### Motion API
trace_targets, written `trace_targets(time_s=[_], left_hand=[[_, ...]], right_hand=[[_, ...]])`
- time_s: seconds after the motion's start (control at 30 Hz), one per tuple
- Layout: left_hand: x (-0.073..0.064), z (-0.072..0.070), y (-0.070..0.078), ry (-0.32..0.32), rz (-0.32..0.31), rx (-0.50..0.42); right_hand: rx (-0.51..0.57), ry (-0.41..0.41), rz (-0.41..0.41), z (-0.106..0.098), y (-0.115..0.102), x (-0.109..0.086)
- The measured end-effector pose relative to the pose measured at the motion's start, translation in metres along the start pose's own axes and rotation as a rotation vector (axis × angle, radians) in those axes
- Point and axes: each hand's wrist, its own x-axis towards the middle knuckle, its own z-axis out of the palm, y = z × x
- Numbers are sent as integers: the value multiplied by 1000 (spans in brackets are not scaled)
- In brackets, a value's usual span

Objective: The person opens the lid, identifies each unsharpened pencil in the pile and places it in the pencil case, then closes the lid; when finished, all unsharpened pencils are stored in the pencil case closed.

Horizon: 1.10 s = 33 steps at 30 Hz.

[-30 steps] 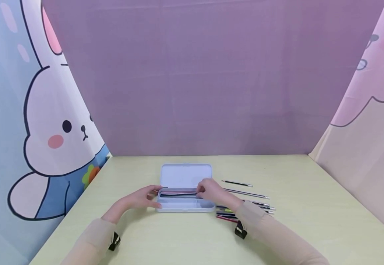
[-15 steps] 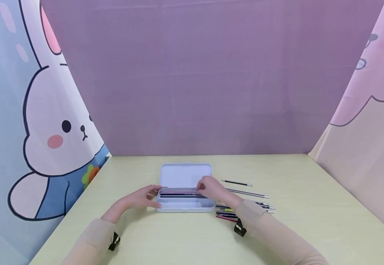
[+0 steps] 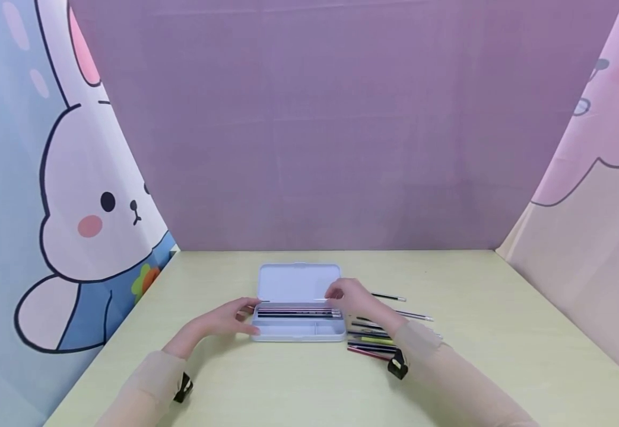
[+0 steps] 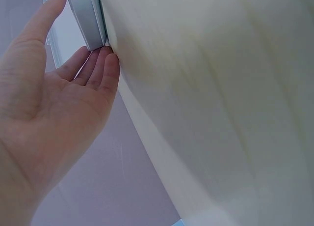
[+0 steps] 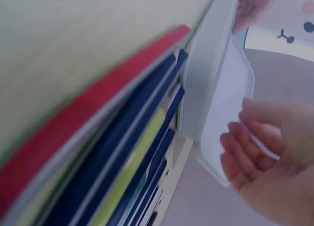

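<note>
Your L hand (image 3: 226,318) is at the L end of the pale blue-white, rectangular, hard-shell case (image 3: 288,330), thumb at the near corner, fingers at the far one, so you're holding it btwn them. The case lies open, just R of that hand, w/ its flat pale lid (image 3: 300,281) laid back on the far side. In the long far compartment, R of your L fingers, slim dark pencils (image 3: 294,312) lie lengthwise; a divider splits the near side.

Your R hand (image 3: 351,296) is at the case's far R corner, near the lid: fingers loosely bent, thumb apart from the fingertips. Can't tell if they touch the lid.

Nearer you than the R hand, just R of the case, is a loose bunch of pencils, partly under your R forearm: mostly dark, w/ a yellow-green pencil (image 3: 376,341) amid them & a slim red pencil (image 3: 367,353) closest to you. Out R of the hand, a black pencil w/ whitish end (image 3: 390,296) is partly hidden behind it. All on a pale yellow tabletop (image 3: 266,385).
</note>
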Motion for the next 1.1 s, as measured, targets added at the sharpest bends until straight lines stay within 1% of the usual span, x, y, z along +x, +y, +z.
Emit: trace_targets(time_s=[0.07,0.13,0.27,0.4,0.5,0.6,0.83,1.1], left_hand=[[0,0,0,0,1,-2],[0,0,-1,1,1,-2],[1,0,-2,-3,10,-3],[1,1,-2,-4,13,1],[1,1,-3,-3,17,2],[1,0,-2,-4,20,-3],[-1,1,-4,-2,18,-3],[-2,1,0,6,27,-12]], right_hand=[[6,10,-48,-3,4,-2],[5,17,-80,-6,7,-5],[13,34,-106,-11,13,-11],[29,69,-125,-18,18,-18],[36,93,-117,-24,21,-23],[37,109,-91,-29,24,-28],[29,124,-90,-39,31,-38],[10,125,-76,-50,43,-54]])
